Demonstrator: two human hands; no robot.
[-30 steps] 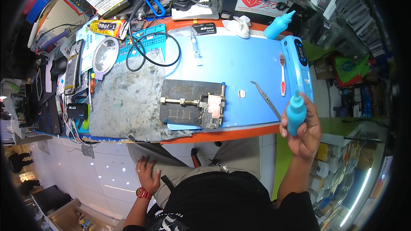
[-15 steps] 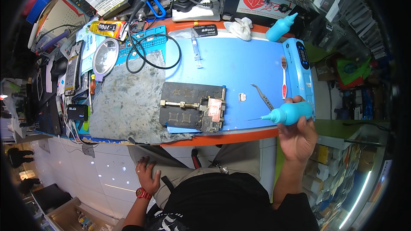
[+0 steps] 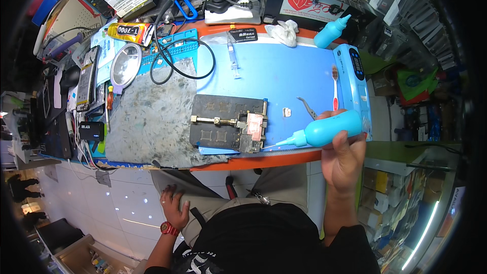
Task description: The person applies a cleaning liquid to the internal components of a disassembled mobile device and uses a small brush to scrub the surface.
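Observation:
My right hand (image 3: pixel 345 162) is wrapped round a turquoise squeeze bottle (image 3: pixel 332 128), tilted nearly level. Its thin nozzle points left, its tip close to the right lower edge of a dark clamping fixture (image 3: pixel 218 105). A small pinkish circuit board (image 3: pixel 254 126) sits in the fixture's right part. My left hand (image 3: pixel 175 209) rests on my thigh with its fingers spread, holding nothing. On the blue mat (image 3: pixel 289 71) lie a tiny pale piece (image 3: pixel 287 112), curved grey tweezers (image 3: pixel 305 105) partly behind the bottle, and a red-and-white toothbrush (image 3: pixel 335 89).
A second turquoise bottle (image 3: pixel 332 31) stands at the back right, near a light blue device (image 3: pixel 355 89) with a dark panel. White tissue (image 3: pixel 282 33), a syringe (image 3: pixel 233 61) and a looped black cable (image 3: pixel 213 66) lie toward the back. A stained grey mat (image 3: pixel 147 116) covers the left side.
My right hand has brought the bottle leftward, so its nozzle now reaches the fixture's right edge. The left hand stays on the thigh.

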